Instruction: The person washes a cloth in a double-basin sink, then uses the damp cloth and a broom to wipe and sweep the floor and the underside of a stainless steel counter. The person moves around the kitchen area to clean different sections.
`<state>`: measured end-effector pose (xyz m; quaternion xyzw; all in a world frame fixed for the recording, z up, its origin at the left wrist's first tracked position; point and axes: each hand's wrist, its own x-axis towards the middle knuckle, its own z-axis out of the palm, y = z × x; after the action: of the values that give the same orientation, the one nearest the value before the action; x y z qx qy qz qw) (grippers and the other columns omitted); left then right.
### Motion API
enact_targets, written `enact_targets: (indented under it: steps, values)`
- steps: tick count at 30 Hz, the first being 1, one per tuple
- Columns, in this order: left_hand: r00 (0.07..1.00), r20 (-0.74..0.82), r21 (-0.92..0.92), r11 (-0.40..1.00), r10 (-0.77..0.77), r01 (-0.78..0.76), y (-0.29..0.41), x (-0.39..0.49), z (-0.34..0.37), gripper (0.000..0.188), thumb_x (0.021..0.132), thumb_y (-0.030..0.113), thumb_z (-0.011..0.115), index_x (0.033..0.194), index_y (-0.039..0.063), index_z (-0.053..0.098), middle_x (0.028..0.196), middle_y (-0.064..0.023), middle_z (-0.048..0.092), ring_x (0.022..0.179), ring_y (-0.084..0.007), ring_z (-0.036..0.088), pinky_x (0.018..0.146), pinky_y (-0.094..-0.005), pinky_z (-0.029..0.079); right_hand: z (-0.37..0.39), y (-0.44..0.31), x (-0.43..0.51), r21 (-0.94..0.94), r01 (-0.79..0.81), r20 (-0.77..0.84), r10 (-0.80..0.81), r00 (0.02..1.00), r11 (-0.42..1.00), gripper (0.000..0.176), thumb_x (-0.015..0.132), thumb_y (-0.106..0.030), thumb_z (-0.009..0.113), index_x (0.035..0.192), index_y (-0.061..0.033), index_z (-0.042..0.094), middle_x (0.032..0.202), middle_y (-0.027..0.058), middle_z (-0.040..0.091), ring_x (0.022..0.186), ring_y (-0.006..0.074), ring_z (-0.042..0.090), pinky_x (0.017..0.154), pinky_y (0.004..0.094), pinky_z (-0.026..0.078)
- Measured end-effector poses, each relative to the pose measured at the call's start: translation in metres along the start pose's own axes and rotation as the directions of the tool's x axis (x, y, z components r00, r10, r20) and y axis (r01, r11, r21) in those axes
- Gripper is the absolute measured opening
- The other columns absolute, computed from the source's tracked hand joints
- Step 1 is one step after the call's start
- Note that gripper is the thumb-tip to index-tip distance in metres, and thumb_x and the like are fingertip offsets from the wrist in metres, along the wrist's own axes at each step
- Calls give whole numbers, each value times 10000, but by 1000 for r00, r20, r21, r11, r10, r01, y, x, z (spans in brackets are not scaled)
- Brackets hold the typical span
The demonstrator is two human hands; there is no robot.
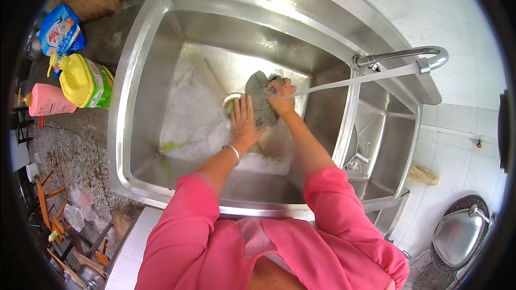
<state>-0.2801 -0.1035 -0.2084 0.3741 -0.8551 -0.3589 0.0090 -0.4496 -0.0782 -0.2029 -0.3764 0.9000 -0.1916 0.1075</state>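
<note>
A wet grey-green cloth [259, 96] is bunched up near the drain [230, 104] of a stainless steel sink [153, 76]. My right hand [282, 96] grips the cloth's right side with curled fingers. Against its left edge lies my left hand [244, 120], fingers straight and slightly apart, fingertips beside the drain; whether it grips the fabric I cannot tell. Water [354, 81] runs from the curved faucet [427, 54] at the right and reaches the cloth around my right hand. Foamy water covers part of the sink floor.
At left on the counter stand a blue bag [62, 30], a yellow-green jug [82, 80] and a pink pump bottle [50, 99]. A smaller basin [393, 141] adjoins the sink at right. Green scraps [171, 146] lie in the near-left corner. A metal lid [461, 231] is at lower right.
</note>
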Motion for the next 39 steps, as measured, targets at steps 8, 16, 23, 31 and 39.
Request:
enact_targets:
  steps: [8, 16, 23, 31, 39]
  values:
    - [988, 156, 454, 889, -14, -59, -20, 6, 17, 733, 1003, 432, 395, 1607, 117, 124, 1675, -137, 41, 1546, -343, -30, 1237, -510, 65, 26, -75, -79, -11, 167, -187, -167, 968, 986, 105, 728, -223, 752, 788, -174, 681, 1062, 94, 585, 1005, 360, 537, 714, 451, 522]
    - [958, 127, 157, 949, 255, -274, -26, 2, 2, 634, 895, 116, 633, 1483, 102, 398, 1598, -168, 266, 1526, -375, 116, 1234, -473, 198, 4, -20, 59, -2, 97, 14, -97, 995, 995, 286, 803, -354, 681, 961, -129, 763, 1092, 95, 646, 1066, 354, 591, 904, 475, 493]
    - [977, 198, 6, 996, 82, -85, -2, 8, -25, 852, 865, 325, 710, 1580, 189, 268, 1678, -112, -49, 1549, -315, 10, 1222, -520, 164, 17, -4, -45, -112, 128, -231, -151, 961, 985, 264, 812, -347, 740, 992, -155, 722, 1216, 197, 598, 1140, 414, 507, 951, 564, 417]
    - [986, 150, 267, 958, 67, -106, -27, 25, 17, 903, 909, 442, 632, 1580, 42, 180, 1669, -165, -31, 1546, -321, -64, 1234, -530, 69, 38, -52, -41, 60, 37, -144, -28, 989, 998, 111, 817, -233, 701, 782, -131, 728, 1187, 164, 619, 1080, 433, 553, 868, 502, 488]
    - [924, 188, 202, 908, 332, -368, -20, 1, -4, 951, 884, 372, 713, 1601, 126, 138, 1675, -22, 78, 1545, -305, 15, 1256, -480, 100, -16, -5, 53, -129, 23, -51, -29, 998, 991, 241, 809, -377, 749, 918, -161, 747, 1210, 157, 581, 1142, 423, 511, 896, 506, 494]
